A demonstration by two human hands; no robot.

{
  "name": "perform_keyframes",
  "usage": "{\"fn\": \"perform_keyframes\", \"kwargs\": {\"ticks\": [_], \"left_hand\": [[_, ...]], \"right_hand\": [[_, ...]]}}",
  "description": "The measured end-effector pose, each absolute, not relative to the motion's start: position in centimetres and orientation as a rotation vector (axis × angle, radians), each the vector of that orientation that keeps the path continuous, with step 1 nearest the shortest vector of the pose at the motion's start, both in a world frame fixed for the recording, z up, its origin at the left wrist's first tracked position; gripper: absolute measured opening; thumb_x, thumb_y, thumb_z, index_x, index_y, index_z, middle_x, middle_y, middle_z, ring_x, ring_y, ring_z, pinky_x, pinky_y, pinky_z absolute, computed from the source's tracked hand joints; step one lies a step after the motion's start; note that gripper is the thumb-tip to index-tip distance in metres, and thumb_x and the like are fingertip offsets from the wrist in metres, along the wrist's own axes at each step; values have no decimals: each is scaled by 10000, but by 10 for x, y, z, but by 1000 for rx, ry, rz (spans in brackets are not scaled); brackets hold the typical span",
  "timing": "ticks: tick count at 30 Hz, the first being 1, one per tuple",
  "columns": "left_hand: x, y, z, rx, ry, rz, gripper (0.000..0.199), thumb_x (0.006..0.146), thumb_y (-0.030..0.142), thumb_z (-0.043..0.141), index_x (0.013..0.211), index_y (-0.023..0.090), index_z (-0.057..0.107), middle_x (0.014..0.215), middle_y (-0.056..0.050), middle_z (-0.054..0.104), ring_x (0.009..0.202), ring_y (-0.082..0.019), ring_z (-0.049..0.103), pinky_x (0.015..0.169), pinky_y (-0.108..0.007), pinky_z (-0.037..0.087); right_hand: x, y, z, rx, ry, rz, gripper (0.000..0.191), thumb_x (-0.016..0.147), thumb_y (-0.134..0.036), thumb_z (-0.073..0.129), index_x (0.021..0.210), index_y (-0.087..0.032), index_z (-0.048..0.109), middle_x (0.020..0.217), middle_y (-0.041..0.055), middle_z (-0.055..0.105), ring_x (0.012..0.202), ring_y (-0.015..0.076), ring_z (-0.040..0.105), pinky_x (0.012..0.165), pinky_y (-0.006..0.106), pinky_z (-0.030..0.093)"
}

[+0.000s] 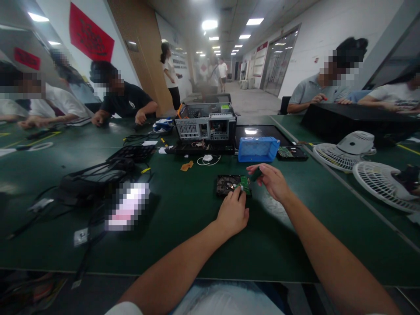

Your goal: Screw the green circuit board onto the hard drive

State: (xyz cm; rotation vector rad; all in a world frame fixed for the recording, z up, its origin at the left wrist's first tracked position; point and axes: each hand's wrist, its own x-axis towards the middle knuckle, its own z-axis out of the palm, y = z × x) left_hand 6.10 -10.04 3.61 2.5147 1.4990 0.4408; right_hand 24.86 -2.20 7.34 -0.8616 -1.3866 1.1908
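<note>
A hard drive (225,184) lies flat on the green table, its dark metal casing to the left and a green circuit board (244,180) at its right. My left hand (233,211) rests at its near edge, fingertips gripping the drive by the board. A small pale bit shows by those fingertips, too small to name. Just right of the drive, my right hand (271,180) is raised off the table. Between its thumb and fingers is a small dark green piece (256,174), whose kind I cannot make out.
Beyond the drive stand an opened computer case (205,124), a blue plastic bin (258,149) and another hard drive (292,153). White fan parts (344,151) lie right. A black bag (85,177), cables and a lit phone (128,206) are left. Several people sit around the table.
</note>
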Motion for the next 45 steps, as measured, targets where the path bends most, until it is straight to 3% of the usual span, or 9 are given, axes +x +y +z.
{"fn": "perform_keyframes", "kwargs": {"ticks": [7, 14, 26, 30, 34, 39, 45], "left_hand": [[62, -100, 31, 2543, 1491, 463, 626, 946, 340, 507, 1512, 88, 416, 1593, -192, 359, 1372, -346, 429, 1124, -457, 409], [64, -101, 32, 2508, 1522, 524, 600, 931, 324, 540, 1484, 115, 435, 1495, -184, 436, 1311, -329, 476, 1087, -441, 440], [65, -107, 39, 2487, 1654, 530, 476, 944, 318, 539, 1398, 176, 535, 1346, -151, 515, 1180, -312, 543, 1019, -449, 474], [63, -105, 39, 2466, 1608, 526, 523, 941, 309, 537, 1448, 187, 497, 1375, -148, 503, 1219, -309, 525, 1047, -437, 462], [62, -102, 36, 2462, 1568, 536, 586, 931, 304, 543, 1497, 183, 449, 1422, -146, 473, 1263, -304, 501, 1098, -424, 430], [62, -101, 34, 2488, 1556, 521, 607, 931, 322, 538, 1509, 169, 434, 1438, -153, 459, 1268, -308, 492, 1099, -423, 427], [63, -101, 35, 2489, 1590, 498, 613, 926, 327, 542, 1511, 180, 430, 1442, -148, 467, 1260, -312, 501, 1079, -431, 440]], "right_hand": [[248, -26, 75, -772, -1337, 1363, 274, 925, -451, 652, 1017, -210, 744, 1048, 106, 751, 871, 213, 691, 546, 257, 461], [252, -19, 71, -760, -1216, 1456, 415, 961, -545, 553, 1078, -201, 755, 969, 106, 749, 880, 228, 701, 578, 286, 495], [255, -17, 68, -766, -1234, 1398, 322, 943, -448, 607, 1097, -206, 752, 1038, 100, 735, 898, 216, 674, 600, 288, 485], [257, -15, 68, -779, -1237, 1358, 321, 931, -424, 625, 1155, -230, 748, 1087, 88, 725, 895, 201, 655, 592, 275, 470], [259, -16, 70, -784, -1276, 1322, 264, 929, -412, 637, 1038, -215, 773, 1102, 95, 727, 905, 201, 644, 621, 283, 487], [257, -18, 71, -764, -1298, 1314, 276, 944, -441, 621, 1004, -212, 762, 1114, 107, 739, 966, 224, 664, 635, 291, 501], [257, -14, 72, -761, -1150, 1438, 440, 951, -583, 531, 1033, -205, 742, 1076, 123, 765, 969, 252, 710, 658, 314, 529]]}}
